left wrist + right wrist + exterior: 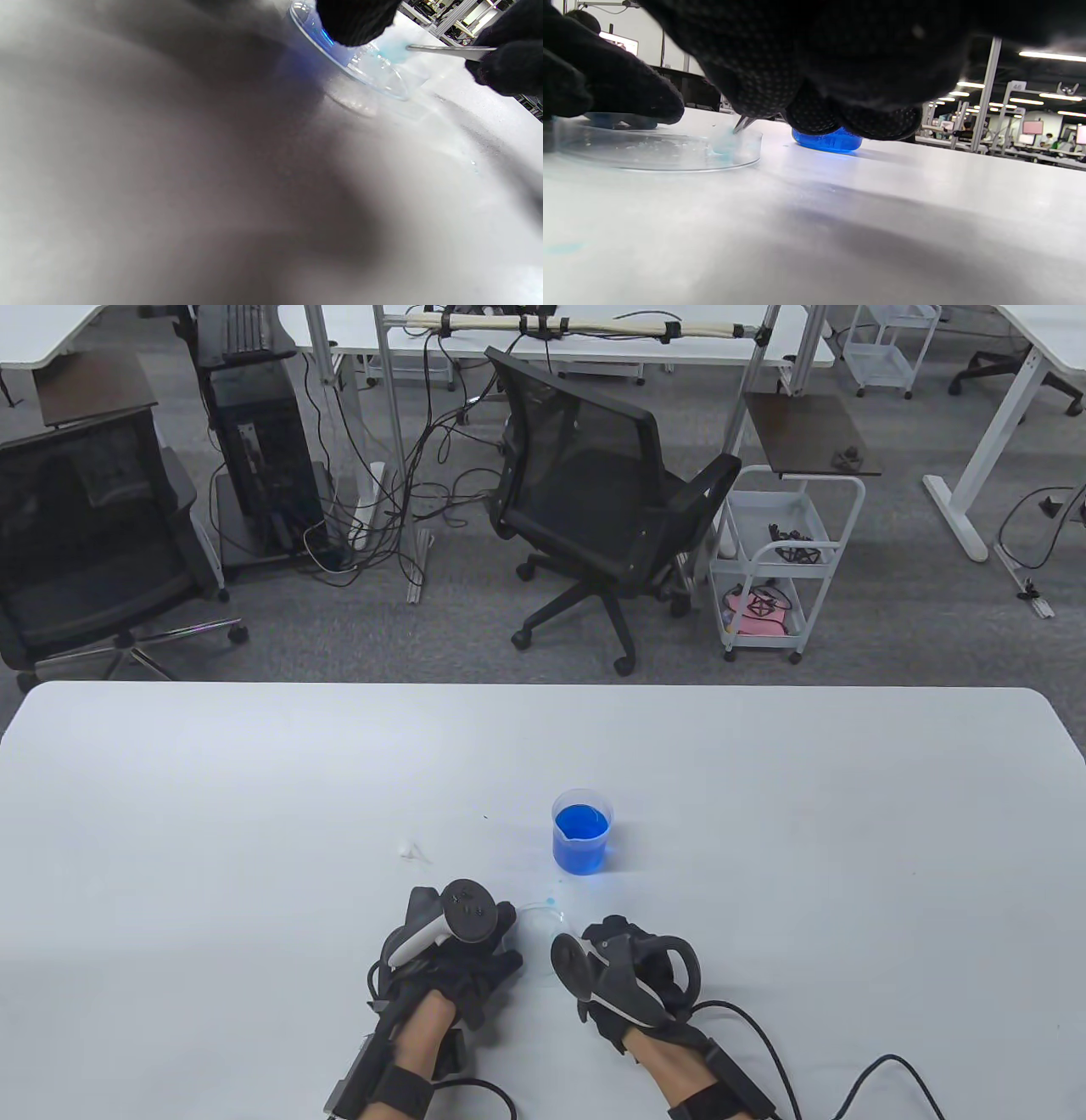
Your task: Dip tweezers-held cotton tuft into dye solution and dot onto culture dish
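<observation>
**Table view: dyed tuft meets the dish near the front edge**

Table [254,814] first: a white top, with the beaker [582,831] of blue dye standing near its middle, just behind the hands. The dish [536,918] lies near the front edge, between the two hands. The left hand [450,959] rests fingertips on the dish's left rim, steadying it. The right hand [632,976] pinches the tweezers [449,50], fingers closed tight around them. Their long axis runs from those fingers leftward and down into the dish, so the right hand is the working one. At the tips, the tuft [726,144], pale blue, appears to touch the dish floor by its right wall. A spare wisp [411,849] lies left of the beaker.
</observation>
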